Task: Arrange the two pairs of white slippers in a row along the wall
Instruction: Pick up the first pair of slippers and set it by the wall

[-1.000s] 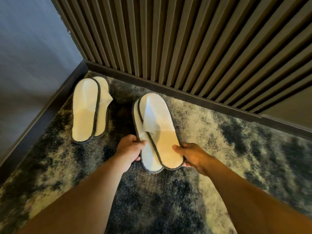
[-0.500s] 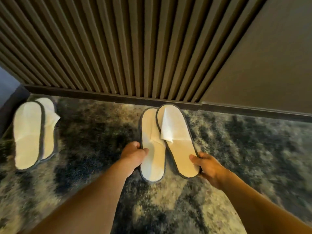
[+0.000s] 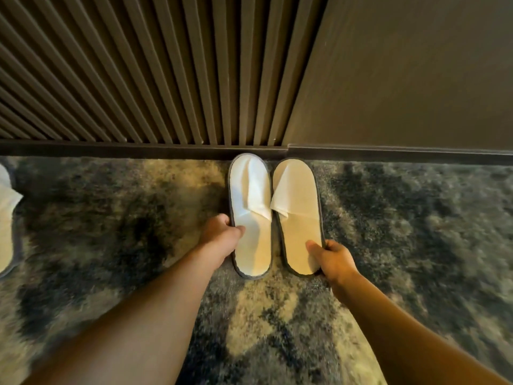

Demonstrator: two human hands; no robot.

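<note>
Two white slippers with grey trim lie side by side on the carpet, toes against the baseboard. My left hand point(image 3: 222, 237) grips the outer edge of the left slipper point(image 3: 251, 215) near its middle. My right hand point(image 3: 331, 257) pinches the heel end of the right slipper point(image 3: 297, 218), thumb on the insole. The two slippers are a narrow gap apart and roughly parallel. The other pair point(image 3: 7, 218) lies far to the left, cut off by the frame edge, so only part of it shows.
A dark slatted wall point(image 3: 138, 79) and a plain dark panel point(image 3: 402, 73) stand behind a dark baseboard point(image 3: 111, 149). Mottled grey and beige carpet point(image 3: 416, 232) covers the floor on both sides of the held pair.
The overlapping pair has been pulled apart and now lies side by side, toes at the baseboard. The view has swung right, so the other pair slid to the left edge.
</note>
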